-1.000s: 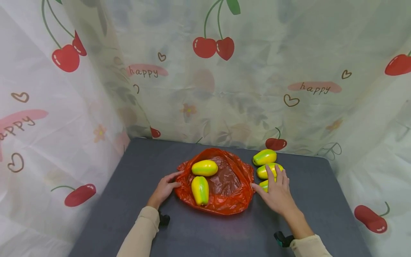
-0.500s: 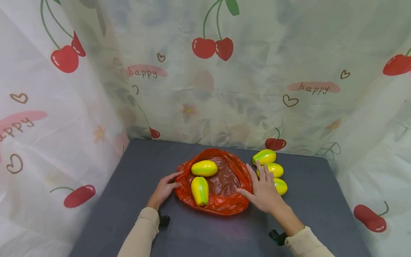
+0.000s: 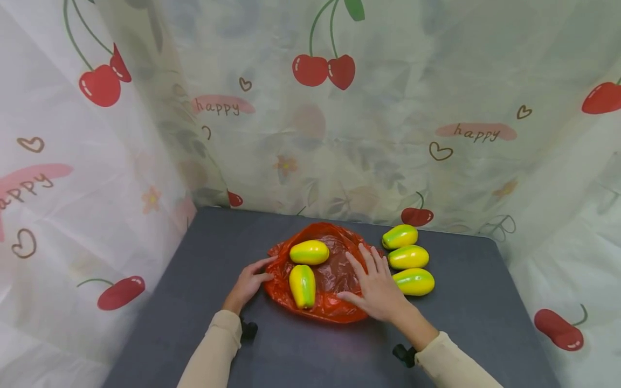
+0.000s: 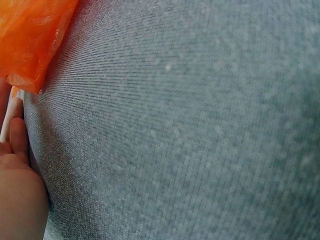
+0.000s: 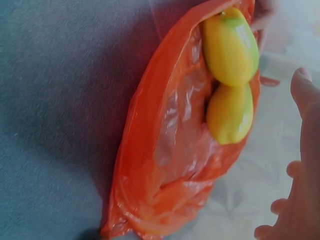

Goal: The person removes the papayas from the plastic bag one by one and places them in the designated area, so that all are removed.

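Observation:
A red plastic bag [image 3: 339, 312] lies spread with its mouth facing up in the head view. Two yellow-green papayas, one sideways [image 3: 309, 253] and one pointing toward me [image 3: 303, 286], rest inside its left half. My left hand [image 3: 248, 283] holds the bag's left edge; in the left wrist view only part of that hand [image 4: 20, 195] shows beside the orange-looking plastic [image 4: 30, 40]. Above the bag's right side, my right hand [image 3: 380, 291] is spread with straight fingers and holds nothing. In the right wrist view, its thumb and fingertips show at the right side.
Three more papayas stand in a column right of the bag: a far one [image 3: 400, 237], a middle one [image 3: 409, 257] and a near one [image 3: 414, 282], partly behind my right hand. The dark grey table [image 3: 310, 355] is bordered by a cherry-print curtain [image 3: 364, 118].
My right hand has moved left from over the papaya column to above the bag's right side, uncovering the three papayas. The left hand keeps its place at the bag's edge.

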Tool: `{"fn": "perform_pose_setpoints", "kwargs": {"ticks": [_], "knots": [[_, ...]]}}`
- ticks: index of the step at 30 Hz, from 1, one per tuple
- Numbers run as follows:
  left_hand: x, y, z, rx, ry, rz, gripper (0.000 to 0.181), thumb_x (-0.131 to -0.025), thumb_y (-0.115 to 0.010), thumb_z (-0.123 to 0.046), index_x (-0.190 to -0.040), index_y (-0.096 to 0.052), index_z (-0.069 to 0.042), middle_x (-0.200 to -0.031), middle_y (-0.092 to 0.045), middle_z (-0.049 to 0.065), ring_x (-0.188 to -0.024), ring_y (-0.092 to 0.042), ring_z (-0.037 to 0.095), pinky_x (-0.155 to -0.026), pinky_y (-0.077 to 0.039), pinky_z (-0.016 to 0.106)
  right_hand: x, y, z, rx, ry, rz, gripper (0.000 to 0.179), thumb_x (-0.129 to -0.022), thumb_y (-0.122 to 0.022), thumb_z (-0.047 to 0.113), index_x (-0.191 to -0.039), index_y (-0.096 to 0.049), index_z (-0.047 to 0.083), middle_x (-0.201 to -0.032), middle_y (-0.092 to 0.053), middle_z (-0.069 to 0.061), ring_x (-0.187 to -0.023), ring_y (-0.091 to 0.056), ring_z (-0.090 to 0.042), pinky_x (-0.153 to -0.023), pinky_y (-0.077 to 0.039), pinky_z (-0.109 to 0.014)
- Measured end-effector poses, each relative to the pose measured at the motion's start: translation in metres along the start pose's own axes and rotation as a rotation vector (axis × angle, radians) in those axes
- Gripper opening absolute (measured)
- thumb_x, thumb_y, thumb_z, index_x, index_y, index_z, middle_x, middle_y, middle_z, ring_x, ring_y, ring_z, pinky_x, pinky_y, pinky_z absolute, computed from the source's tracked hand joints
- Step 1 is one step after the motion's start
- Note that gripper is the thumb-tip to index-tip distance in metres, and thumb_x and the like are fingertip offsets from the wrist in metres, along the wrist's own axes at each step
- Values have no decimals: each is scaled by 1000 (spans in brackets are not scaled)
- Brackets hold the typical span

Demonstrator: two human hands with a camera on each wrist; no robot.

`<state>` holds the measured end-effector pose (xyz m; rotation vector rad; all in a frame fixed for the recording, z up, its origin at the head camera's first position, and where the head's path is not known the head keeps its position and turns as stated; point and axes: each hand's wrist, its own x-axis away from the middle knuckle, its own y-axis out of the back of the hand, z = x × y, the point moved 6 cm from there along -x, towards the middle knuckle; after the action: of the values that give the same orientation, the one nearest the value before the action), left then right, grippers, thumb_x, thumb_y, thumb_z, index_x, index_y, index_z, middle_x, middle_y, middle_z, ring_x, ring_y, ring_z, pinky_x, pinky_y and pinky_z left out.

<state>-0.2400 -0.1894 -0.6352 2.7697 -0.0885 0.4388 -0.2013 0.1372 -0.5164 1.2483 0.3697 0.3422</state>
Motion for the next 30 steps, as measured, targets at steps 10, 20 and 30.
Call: {"fn": "perform_pose_setpoints", "kwargs": {"ticks": [10, 20, 30], "knots": [[1, 1, -2, 30, -5, 0, 47, -96, -64, -22, -141, -61, -35, -158, -50, 6, -151, -39, 33, -126, -24, 60, -15, -17, 21, -76, 92, 119, 98, -88, -58, 72, -164, -20, 23, -171, -13, -17, -155, -18, -48, -123, -23, -68], [0, 2, -1, 31, -1, -11, 46, -95, -65, -23, -139, -63, -35, -156, -52, 7, -149, -42, 33, -124, -26, 61, -29, -22, 41, -72, 120, 191, 100, -87, -62, 71, -164, -20, 23, -172, -13, -12, -156, -22, -44, -120, -34, -63], [1, 2, -2, 49, -9, 2, 45, -96, -64, -21, -140, -63, -33, -156, -52, 6, -150, -40, 33, -125, -26, 59, -43, -31, 51, -115, 185, 230, 97, -87, -68, 63, -163, -21, 26, -170, -20, -13, -153, -30, -40, -113, -43, -63]]}}
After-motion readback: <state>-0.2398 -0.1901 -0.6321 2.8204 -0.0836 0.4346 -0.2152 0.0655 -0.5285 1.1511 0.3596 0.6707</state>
